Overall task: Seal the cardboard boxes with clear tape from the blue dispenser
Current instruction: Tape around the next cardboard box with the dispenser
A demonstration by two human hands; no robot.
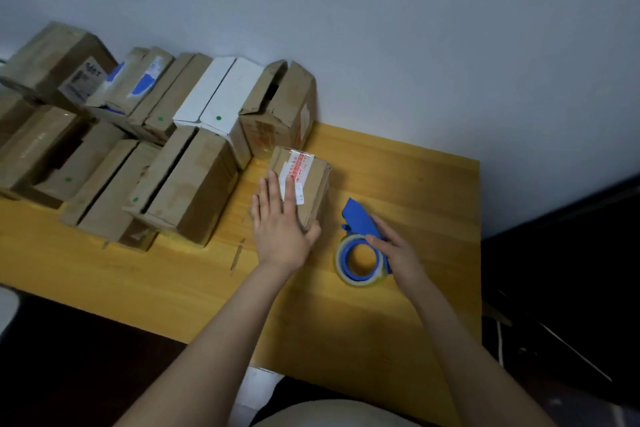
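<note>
Head view: on a yellow bench (398, 166), the left grip (280, 222) lies flat, fingers straight, on a small cardboard box (315, 184). Just beside the box, the right grip (398, 253) curls round the blue tape dispenser (360, 218). Risk: uneven pressure could make the light box slide, skewing the tape.

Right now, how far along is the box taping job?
Done: the small box shows glossy clear tape across its top. In hand: the left hand lies flat on it; the right hand holds the blue dispenser on the table. Left: the box behind has flaps standing open, and stacked boxes show gaping seams.
</note>
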